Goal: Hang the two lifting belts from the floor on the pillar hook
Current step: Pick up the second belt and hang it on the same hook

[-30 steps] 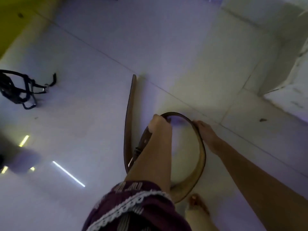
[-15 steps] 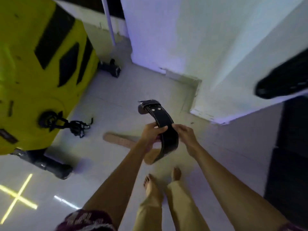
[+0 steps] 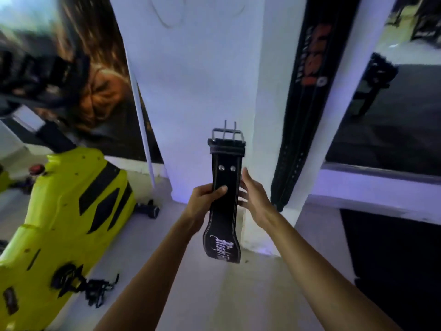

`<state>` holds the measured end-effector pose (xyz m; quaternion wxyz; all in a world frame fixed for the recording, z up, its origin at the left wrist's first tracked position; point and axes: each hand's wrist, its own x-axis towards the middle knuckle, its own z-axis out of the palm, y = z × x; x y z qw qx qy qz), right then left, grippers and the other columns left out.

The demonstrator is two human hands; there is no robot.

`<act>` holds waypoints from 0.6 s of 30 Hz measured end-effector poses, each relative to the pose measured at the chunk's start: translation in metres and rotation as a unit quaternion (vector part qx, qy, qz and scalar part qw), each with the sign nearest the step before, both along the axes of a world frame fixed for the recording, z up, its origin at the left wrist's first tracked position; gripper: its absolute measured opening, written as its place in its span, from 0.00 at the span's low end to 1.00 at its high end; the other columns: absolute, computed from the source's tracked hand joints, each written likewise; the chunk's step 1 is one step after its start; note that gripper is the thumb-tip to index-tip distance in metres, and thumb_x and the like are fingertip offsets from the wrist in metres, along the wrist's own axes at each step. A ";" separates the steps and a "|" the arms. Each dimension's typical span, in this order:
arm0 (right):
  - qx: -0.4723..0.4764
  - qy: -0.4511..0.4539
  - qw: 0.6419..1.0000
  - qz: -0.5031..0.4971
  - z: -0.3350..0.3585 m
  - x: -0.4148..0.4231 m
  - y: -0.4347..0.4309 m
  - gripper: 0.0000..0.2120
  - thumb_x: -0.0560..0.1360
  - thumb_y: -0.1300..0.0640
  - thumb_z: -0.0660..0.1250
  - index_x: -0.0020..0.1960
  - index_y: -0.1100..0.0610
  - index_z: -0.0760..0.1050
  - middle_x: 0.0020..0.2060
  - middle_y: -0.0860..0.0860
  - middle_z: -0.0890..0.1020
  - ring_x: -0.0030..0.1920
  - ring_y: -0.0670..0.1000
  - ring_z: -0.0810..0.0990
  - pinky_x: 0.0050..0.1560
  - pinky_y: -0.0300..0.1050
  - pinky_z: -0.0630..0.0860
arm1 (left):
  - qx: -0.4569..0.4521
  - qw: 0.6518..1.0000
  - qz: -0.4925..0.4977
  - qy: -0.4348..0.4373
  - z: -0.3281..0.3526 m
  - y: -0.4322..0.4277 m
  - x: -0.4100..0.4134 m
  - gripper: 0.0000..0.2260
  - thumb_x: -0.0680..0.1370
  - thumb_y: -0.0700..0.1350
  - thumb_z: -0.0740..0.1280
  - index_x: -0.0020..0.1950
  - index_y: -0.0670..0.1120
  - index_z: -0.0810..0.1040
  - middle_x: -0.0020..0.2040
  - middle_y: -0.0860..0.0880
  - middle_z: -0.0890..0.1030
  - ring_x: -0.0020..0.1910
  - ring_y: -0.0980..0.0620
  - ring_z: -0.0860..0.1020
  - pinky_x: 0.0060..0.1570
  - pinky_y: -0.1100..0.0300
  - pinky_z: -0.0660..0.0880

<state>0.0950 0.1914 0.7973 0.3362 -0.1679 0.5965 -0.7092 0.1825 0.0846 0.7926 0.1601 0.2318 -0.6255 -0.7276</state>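
Black lifting belt | I hold it upright before the white pillar, buckle topmost | left hand clasps its narrow strap | right hand loose beside it, fingers spread | hook not visible.

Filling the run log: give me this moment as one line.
stage: carrying to pillar | left hand: grips black belt, buckle up | right hand: open beside it | hook: not visible | another belt hangs on pillar

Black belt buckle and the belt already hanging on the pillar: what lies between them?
In the head view, only the bare white pillar corner separates the held black belt's buckle from the hanging belt. No hook shows there.
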 end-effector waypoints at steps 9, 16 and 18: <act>-0.112 0.127 0.983 -0.068 0.077 -0.012 0.084 0.09 0.77 0.54 0.61 0.51 0.53 0.78 0.46 0.50 0.83 0.48 0.49 0.81 0.55 0.46 0.77 | -0.059 0.988 -0.015 0.142 0.089 0.080 -0.028 0.05 0.76 0.38 0.67 0.41 0.42 0.81 0.38 0.47 0.82 0.37 0.52 0.81 0.40 0.61 0.79; -0.151 0.154 0.966 -0.143 0.137 -0.032 0.119 0.06 0.76 0.55 0.62 0.45 0.51 0.78 0.38 0.43 0.82 0.42 0.41 0.78 0.56 0.41 0.71 | -0.201 0.965 -0.164 0.040 0.068 0.103 -0.037 0.10 0.70 0.38 0.73 0.32 0.37 0.75 0.31 0.45 0.73 0.35 0.52 0.72 0.40 0.60 0.70; -0.152 0.157 0.966 -0.136 0.144 -0.035 0.127 0.07 0.75 0.52 0.64 0.49 0.51 0.80 0.45 0.46 0.83 0.53 0.50 0.78 0.64 0.50 0.69 | -0.196 0.957 -0.213 0.016 0.069 0.105 -0.031 0.10 0.71 0.35 0.71 0.31 0.44 0.79 0.28 0.53 0.79 0.33 0.56 0.77 0.39 0.64 0.76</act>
